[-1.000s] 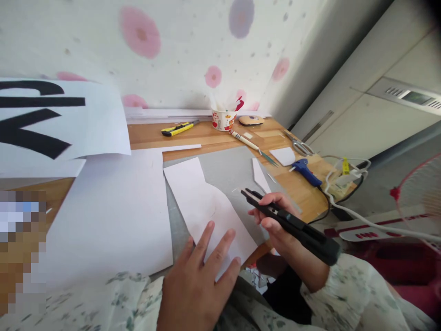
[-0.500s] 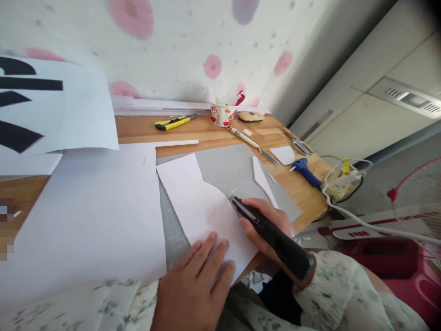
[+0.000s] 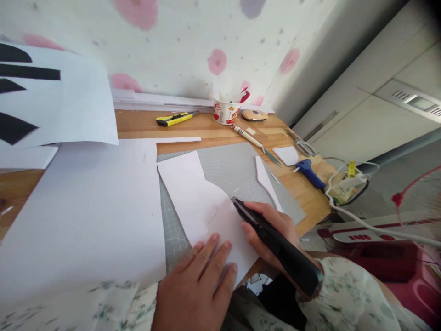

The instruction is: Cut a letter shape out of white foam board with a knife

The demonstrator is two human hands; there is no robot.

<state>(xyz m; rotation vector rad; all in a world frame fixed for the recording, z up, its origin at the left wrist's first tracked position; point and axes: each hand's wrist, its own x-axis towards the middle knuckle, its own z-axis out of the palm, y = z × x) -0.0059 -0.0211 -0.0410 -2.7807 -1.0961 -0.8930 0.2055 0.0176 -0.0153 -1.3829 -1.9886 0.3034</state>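
My right hand point(image 3: 272, 225) grips a black utility knife point(image 3: 280, 243), its tip at the curved edge of a white foam-board piece point(image 3: 193, 193). Spread flat on the near part of that piece, the fingers of my left hand point(image 3: 203, 276) press it down. A small pencil curve is drawn on the board between the two hands. Under the piece lies a grey cutting mat point(image 3: 237, 161). On the mat's right side rests a narrow curved white offcut point(image 3: 267, 181). The knife's blade is too small to make out clearly.
A large white board point(image 3: 103, 207) covers the left, with a black-printed sheet point(image 3: 79, 105) above it. Along the back are a yellow cutter point(image 3: 177, 119), a paper cup point(image 3: 225, 112) and a mouse point(image 3: 254, 115). To the right lie tweezers point(image 3: 272, 156), scissors point(image 3: 305, 147) and a blue glue gun point(image 3: 310, 174).
The camera view has shifted slightly. My right hand and the knife stay at nearly the same place on the curved edge, and my left hand remains flat on the board.
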